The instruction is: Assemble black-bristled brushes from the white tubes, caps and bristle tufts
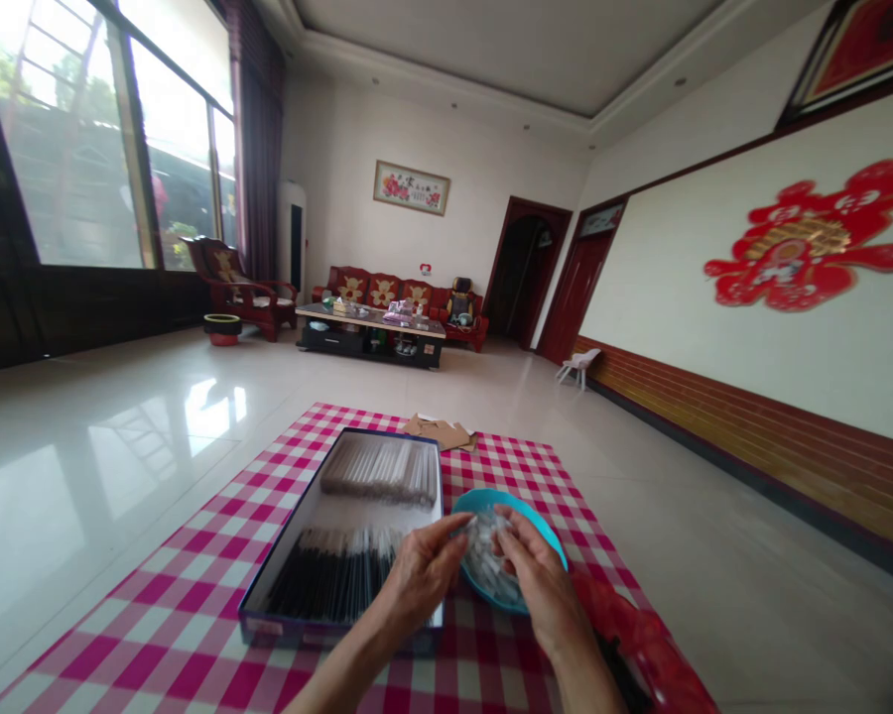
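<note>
Both hands are raised over a turquoise bowl (558, 535) filled with small whitish, see-through pieces (483, 565). My left hand (430, 557) has thumb and forefinger pinched together at the bowl's left side. On the other side my right hand (532, 560) is also closed in a pinch, its fingertips close to the left ones. Whatever sits between the fingers is too small and clear to make out. Left of the bowl lies a shallow dark-blue-edged box (309, 496). Inside it are a row of clear, whitish thin tubes (379, 471) and a row of thin black sticks with pale ends (327, 580).
A pink-and-white checked cloth (193, 595) covers the table. Torn brown cardboard (441, 432) lies behind the box. Beside my right forearm is a shiny red bag (640, 635) with something dark at it. Farther off stand a coffee table (368, 322) and a wooden sofa (387, 288).
</note>
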The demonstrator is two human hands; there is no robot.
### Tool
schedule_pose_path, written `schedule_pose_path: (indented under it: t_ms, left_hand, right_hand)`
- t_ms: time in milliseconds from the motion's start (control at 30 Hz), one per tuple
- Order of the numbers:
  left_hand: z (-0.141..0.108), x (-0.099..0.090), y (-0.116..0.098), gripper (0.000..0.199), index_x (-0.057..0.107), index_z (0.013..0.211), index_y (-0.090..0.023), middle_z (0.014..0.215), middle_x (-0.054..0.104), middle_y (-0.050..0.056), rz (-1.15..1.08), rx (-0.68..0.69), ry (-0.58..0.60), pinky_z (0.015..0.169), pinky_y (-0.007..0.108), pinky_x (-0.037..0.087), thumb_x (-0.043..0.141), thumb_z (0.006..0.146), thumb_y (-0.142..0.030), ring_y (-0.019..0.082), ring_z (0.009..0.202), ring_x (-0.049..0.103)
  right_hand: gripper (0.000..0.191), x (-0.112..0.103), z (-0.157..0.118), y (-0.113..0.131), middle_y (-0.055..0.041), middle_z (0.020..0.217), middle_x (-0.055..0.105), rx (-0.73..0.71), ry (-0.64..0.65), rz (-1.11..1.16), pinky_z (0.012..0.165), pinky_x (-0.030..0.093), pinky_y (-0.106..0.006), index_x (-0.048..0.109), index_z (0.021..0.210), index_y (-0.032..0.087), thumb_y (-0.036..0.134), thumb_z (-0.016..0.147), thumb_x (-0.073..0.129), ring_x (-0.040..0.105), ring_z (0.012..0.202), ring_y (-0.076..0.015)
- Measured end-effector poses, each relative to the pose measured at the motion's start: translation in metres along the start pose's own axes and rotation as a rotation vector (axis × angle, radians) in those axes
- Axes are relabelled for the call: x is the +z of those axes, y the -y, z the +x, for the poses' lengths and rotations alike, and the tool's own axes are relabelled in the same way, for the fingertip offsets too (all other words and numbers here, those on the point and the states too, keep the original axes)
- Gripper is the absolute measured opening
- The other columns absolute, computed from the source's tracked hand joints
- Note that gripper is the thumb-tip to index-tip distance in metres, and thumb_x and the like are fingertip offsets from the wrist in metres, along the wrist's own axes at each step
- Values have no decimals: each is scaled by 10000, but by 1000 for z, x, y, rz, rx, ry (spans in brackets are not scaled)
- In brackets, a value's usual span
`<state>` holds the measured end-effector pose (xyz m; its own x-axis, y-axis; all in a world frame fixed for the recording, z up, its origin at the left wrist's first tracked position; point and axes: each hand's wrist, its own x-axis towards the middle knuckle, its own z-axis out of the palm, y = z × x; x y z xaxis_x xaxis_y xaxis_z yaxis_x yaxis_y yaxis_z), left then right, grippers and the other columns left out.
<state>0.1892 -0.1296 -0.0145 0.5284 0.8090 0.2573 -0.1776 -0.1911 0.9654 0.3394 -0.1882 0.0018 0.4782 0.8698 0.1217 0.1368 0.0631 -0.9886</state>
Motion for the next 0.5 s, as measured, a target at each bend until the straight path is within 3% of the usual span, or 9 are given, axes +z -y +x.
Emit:
schedule_pose_path:
  t_ms: [100,200,500]
  left_hand:
    - [-4,1,-6,435,613,1137,-141,516,386,-53,69,67,66,462,197,278,471,869,-453,79,475,325]
    - [-7,1,-12,377,630,1111,-165,533,386,-49,120,103,87,471,194,286,458,883,-411,81,488,323]
    - [-8,-2,-20,322,649,1087,-184,564,439,-44,256,131,71,502,187,313,448,876,-321,85,521,371]
  right_hand:
    - [354,7,-1,1,-3,827,699,118,-14,396,609,493,-228,627,982,206,365,680,722,652,729,-147]
    - [352,12,-3,3,-1,852,712,181,16,606,592,489,-200,638,935,203,311,633,785,647,718,-122]
    - [333,20,-6,7,1,849,724,178,24,669,595,506,-174,682,904,199,277,613,822,649,713,-98]
